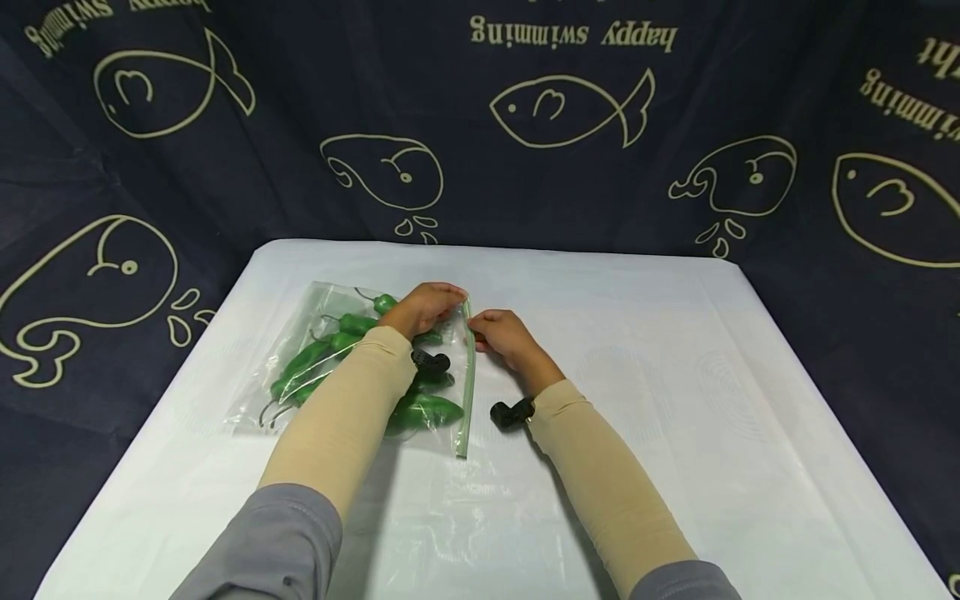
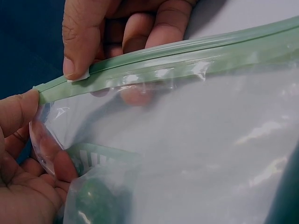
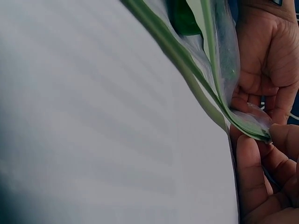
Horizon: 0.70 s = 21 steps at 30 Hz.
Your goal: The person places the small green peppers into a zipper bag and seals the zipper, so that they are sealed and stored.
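A clear zip bag [image 1: 300,300] lies flat on the left half of the white table, with several green peppers [image 1: 427,411] inside. Its green zip strip [image 1: 468,383] runs along the right side. At the far end of that strip, my left hand [image 1: 429,307] pinches the bag's corner between thumb and fingers. Just beside it my right hand [image 1: 510,340] pinches the strip, thumb on a small whitish slider [image 2: 78,77]. The right wrist view shows the two green edges of the mouth [image 3: 180,58] standing apart nearer the body and meeting at the fingers.
The white table [image 1: 660,433] reaches well to the right of the bag. Behind it hangs a dark blue cloth [image 1: 465,192] with fish and whale drawings. Small black cameras [image 1: 513,414] sit on both wrists, over beige sleeves.
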Motion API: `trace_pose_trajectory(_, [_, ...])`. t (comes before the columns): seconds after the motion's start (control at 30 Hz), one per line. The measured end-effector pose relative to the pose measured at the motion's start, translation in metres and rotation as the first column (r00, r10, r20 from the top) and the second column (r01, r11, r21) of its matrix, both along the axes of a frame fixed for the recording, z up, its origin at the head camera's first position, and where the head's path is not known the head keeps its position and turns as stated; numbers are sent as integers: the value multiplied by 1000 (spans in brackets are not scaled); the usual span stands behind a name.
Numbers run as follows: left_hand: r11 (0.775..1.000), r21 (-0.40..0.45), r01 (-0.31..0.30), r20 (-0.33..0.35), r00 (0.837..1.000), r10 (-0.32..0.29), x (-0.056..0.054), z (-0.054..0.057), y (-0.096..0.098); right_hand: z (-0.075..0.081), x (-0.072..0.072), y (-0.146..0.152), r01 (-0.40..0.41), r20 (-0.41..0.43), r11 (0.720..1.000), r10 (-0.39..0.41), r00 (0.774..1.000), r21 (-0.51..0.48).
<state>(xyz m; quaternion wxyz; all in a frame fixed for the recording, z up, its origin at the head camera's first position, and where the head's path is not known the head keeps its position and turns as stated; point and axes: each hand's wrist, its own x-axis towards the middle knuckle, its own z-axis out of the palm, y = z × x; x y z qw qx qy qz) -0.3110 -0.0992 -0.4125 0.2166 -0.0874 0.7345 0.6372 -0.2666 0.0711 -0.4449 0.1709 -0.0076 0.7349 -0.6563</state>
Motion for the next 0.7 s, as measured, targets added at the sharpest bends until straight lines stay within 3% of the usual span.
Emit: trace_pose_trajectory(0.7, [1000, 12, -7, 10, 1000, 7, -2, -1, 0, -1, 5, 0, -10, -1, 1000, 10, 1000, -3])
